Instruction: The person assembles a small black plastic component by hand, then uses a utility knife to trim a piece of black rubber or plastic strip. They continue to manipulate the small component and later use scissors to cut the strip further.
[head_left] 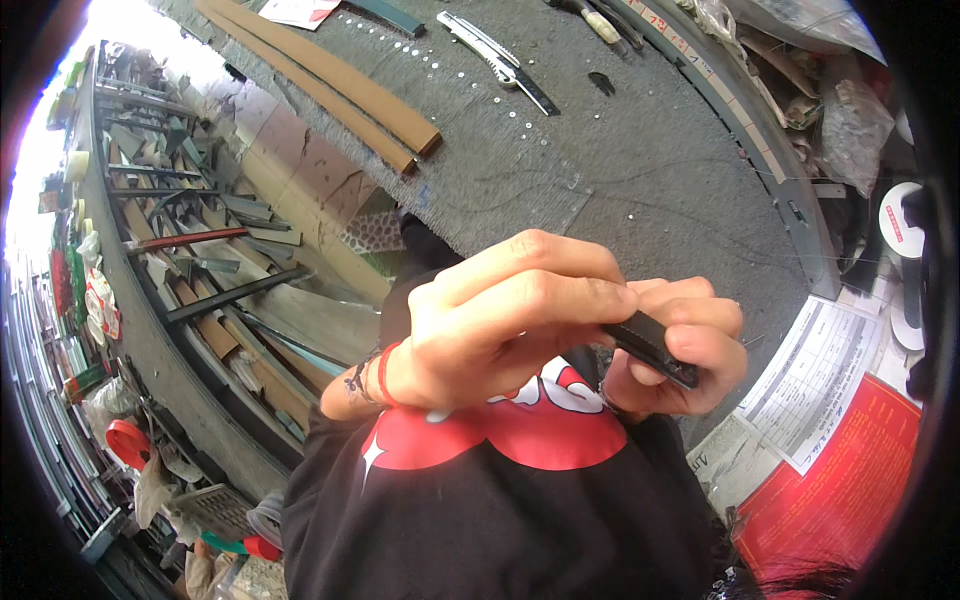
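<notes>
In front of my chest, both hands hold a small black oblong piece [650,345] with a ridged side; its exact kind I cannot make out. My left hand [500,310], a red cord round its wrist, is closed with its fingertips at the left end of the piece. The fingers of my right hand [695,345] are curled round the other end, with the thumb underneath. My left hand covers part of the piece. Beyond the hands, a utility knife [497,62] lies on the grey carpeted bench [640,190].
Two long brown strips [340,95] lie at the bench's far left. Near its far edge are hand tools [602,27], and a measuring tape strip [700,75] runs along the right edge. Printed papers [810,385] lie at right. A rack of offcuts [205,230] stands left.
</notes>
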